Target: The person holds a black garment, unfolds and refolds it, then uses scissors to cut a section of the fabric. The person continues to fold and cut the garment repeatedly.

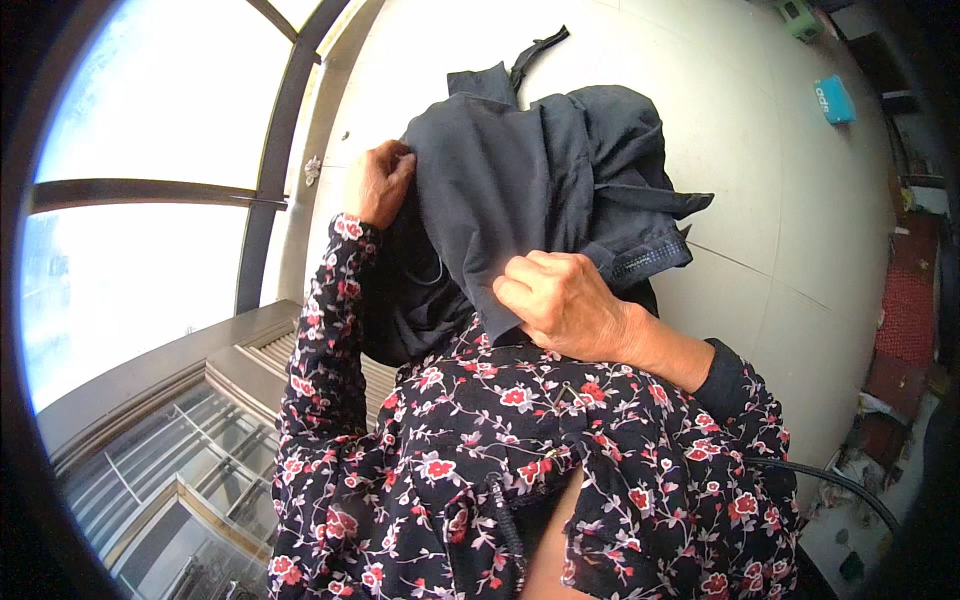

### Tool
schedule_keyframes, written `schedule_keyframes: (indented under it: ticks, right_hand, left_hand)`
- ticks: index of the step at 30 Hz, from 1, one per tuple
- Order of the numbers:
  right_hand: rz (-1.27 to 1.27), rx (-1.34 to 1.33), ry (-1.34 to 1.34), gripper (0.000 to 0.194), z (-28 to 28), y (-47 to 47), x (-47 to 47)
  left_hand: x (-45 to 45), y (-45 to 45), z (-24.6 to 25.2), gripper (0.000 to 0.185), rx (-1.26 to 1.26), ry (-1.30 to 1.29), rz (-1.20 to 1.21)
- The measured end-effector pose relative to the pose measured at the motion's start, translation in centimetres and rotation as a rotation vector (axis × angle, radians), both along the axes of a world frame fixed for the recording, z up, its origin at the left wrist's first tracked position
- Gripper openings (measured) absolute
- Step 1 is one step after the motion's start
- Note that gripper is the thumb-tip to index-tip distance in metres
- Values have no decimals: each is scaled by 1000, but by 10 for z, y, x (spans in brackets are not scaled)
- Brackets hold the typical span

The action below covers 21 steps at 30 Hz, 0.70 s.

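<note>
A dark grey cloth garment is bunched in front of me, over my lap. My left hand pinches its left edge, fingertips partly hidden by the fabric. Close to my chest, my right hand is closed around a gathered fold, whose pointed corner hangs below the fist. A waistband-like strip bearing small writing sticks out at the garment's right. Above that strip, a narrow fabric tab points right. At the far end a thin dark strap trails onto the pale tiled floor.
A bright window with a dark frame stands at my left, above a sill and metal bars. On the floor at the far right are a blue box and a green object. A red textured item lies along the right side. A black cable runs beside my right elbow.
</note>
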State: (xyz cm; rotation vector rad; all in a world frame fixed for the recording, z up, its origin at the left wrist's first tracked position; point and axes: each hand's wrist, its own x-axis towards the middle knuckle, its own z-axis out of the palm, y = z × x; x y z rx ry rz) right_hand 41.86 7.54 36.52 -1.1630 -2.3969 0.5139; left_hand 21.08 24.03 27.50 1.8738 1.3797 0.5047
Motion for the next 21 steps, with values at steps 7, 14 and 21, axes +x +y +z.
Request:
schedule_keyframes:
  ticks: [7, 14, 21]
  right_hand:
    - [-31, -51, 107, 10, -5, -2, 2]
    - [-90, 12, 343, 20, -5, 2, -1]
    - [-204, 112, 516, 29, 4, 6, 7]
  left_hand:
    - [-8, -25, 13, 28, -25, -55, -34]
    - [16, -73, 43, 37, 488, 452, -46]
    - [27, -67, 48, 31, 433, 601, -24]
